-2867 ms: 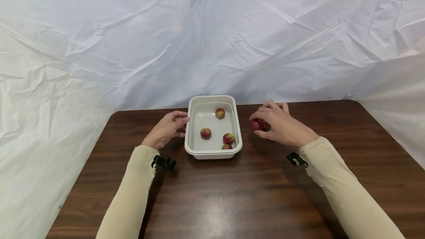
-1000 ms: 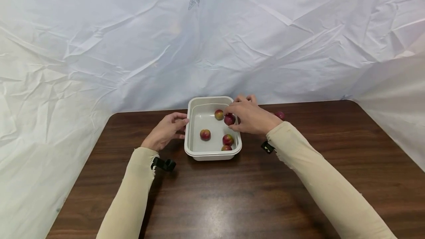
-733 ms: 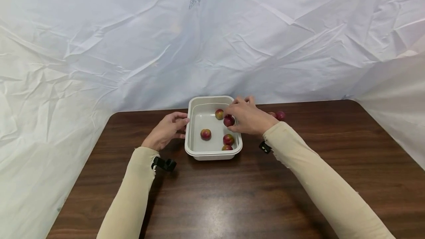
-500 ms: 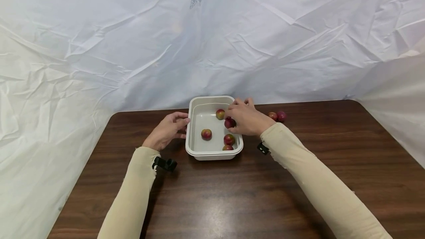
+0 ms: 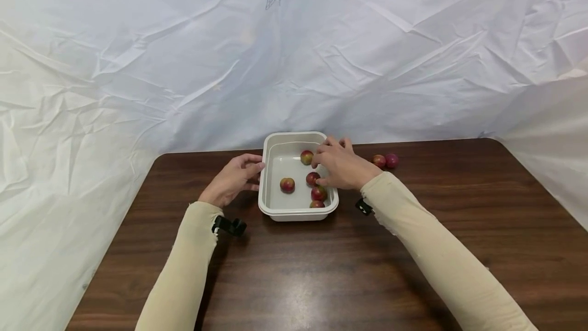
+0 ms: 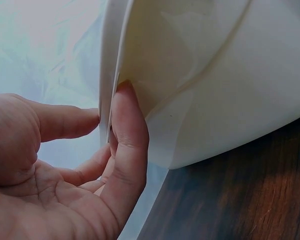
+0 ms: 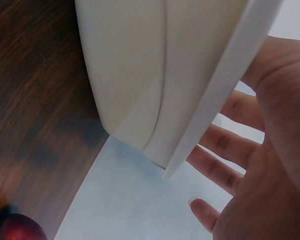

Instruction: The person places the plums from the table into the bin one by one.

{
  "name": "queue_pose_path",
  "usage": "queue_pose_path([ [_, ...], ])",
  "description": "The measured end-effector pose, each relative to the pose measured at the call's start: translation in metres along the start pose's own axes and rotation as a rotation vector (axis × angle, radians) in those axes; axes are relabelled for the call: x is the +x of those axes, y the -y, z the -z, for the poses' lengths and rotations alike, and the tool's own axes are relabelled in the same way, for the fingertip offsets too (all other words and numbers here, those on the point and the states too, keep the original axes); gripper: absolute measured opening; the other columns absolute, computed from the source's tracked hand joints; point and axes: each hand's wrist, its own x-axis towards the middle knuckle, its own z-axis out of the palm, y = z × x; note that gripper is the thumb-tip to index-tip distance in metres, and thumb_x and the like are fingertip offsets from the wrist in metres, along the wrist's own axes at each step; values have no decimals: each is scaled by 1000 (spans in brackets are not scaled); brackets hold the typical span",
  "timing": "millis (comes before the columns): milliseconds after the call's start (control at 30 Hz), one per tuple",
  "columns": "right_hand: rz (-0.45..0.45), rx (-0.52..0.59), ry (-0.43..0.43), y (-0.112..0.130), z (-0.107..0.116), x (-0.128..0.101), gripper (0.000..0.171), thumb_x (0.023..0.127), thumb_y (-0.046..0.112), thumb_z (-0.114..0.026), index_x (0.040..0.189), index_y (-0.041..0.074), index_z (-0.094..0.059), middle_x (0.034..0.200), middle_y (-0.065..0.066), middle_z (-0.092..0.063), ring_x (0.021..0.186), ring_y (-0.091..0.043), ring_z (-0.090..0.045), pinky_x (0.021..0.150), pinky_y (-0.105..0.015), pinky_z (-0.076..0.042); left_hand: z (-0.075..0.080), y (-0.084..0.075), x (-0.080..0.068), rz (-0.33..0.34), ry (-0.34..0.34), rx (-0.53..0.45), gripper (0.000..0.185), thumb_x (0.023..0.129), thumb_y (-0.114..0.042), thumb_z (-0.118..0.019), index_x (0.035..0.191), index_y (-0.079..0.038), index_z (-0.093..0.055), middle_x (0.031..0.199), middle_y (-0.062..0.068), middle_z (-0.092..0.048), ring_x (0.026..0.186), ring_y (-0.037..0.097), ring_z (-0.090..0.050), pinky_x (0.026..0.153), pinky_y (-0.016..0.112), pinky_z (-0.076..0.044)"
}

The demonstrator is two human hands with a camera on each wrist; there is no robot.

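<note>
A white plastic tub (image 5: 280, 203) stands on the table with several red and yellow-green plums inside. My left hand (image 5: 235, 179) pinches the tub's left rim; in the left wrist view the thumb (image 6: 70, 121) lies on one side of the lip and the fingers on the other. Above the tub's right rim is my right hand (image 5: 346, 165), fingers spread and holding nothing. A dark red plum (image 5: 312, 179) lies just below its fingertips, close to another plum (image 5: 319, 193). Elsewhere in the tub are a plum (image 5: 287, 185) at left and one (image 5: 307, 157) at the back.
Two plums, one red-orange (image 5: 378, 161) and one purplish red (image 5: 392, 161), lie side by side on the dark wooden table (image 5: 294, 280), right of the tub. A wrinkled white sheet (image 5: 294, 65) hangs behind the table's back edge.
My right hand carried a dark red plum leftward from the table into the tub and let it go; its fingers have since spread. The left hand has stayed at the rim.
</note>
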Motion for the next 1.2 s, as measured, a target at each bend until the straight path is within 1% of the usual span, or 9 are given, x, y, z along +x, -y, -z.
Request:
queue_pose_path([
  [100, -9, 14, 0, -1, 2, -3, 29, 88, 30, -81, 114, 18, -76, 129, -6, -66, 129, -29, -42, 101, -56, -27, 0, 0, 1, 4, 0, 2, 44, 109, -22, -52, 146, -2, -43, 138, 22, -54, 107, 27, -62, 87, 37, -61],
  [233, -19, 27, -26, -3, 5, -9, 31, 91, 31, -78, 118, 17, -74, 129, -6, -65, 131, -30, -41, 104, -60, -27, 0, 0, 1, 5, 1, 2, 43, 108, -22, -52, 146, -2, -43, 138, 22, -54, 107, 26, -62, 87, 37, -61],
  [333, -15, 47, -70, -7, 7, -15, 32, 92, 30, -76, 121, 15, -73, 128, -6, -65, 131, -30, -41, 104, -61, -27, 0, -1, 1, 5, 0, 3, 43, 109, -22, -52, 146, -2, -44, 138, 21, -54, 106, 26, -62, 86, 37, -61],
  [567, -11, 94, -197, -14, 10, -27, 29, 93, 28, -76, 120, 18, -72, 126, -5, -65, 129, -30, -43, 102, -62, -26, 0, 1, 3, 9, 1, 2, 43, 109, -22, -52, 146, -2, -43, 139, 22, -54, 111, 29, -62, 87, 37, -61],
  [767, -40, 122, -255, -25, 16, -35, 29, 94, 28, -75, 120, 16, -71, 125, -7, -65, 124, -31, -44, 97, -60, -25, 0, 2, 3, 15, -6, 3, 42, 109, -23, -52, 145, -3, -44, 139, 21, -54, 113, 29, -62, 87, 38, -62],
  [900, -55, 135, -281, -35, 16, -40, 28, 95, 28, -74, 120, 16, -70, 126, -7, -65, 121, -29, -45, 94, -57, -24, 0, 2, 3, 20, -7, 5, 41, 109, -23, -52, 144, -4, -45, 139, 21, -54, 112, 28, -62, 87, 38, -62],
  [1033, -77, 139, -292, -43, 13, -42, 28, 95, 27, -74, 119, 14, -70, 127, -8, -65, 119, -29, -45, 91, -57, -23, 0, 2, 2, 18, -4, 4, 41, 109, -23, -51, 144, -4, -45, 139, 21, -54, 112, 28, -62, 87, 38, -62],
  [1200, -99, 136, -267, -50, 10, -41, 31, 95, 28, -74, 121, 13, -70, 129, -10, -64, 124, -31, -43, 91, -57, -23, 0, -1, 0, 16, -1, -2, 40, 109, -23, -52, 143, -5, -46, 136, 19, -56, 109, 27, -63, 87, 38, -62],
])
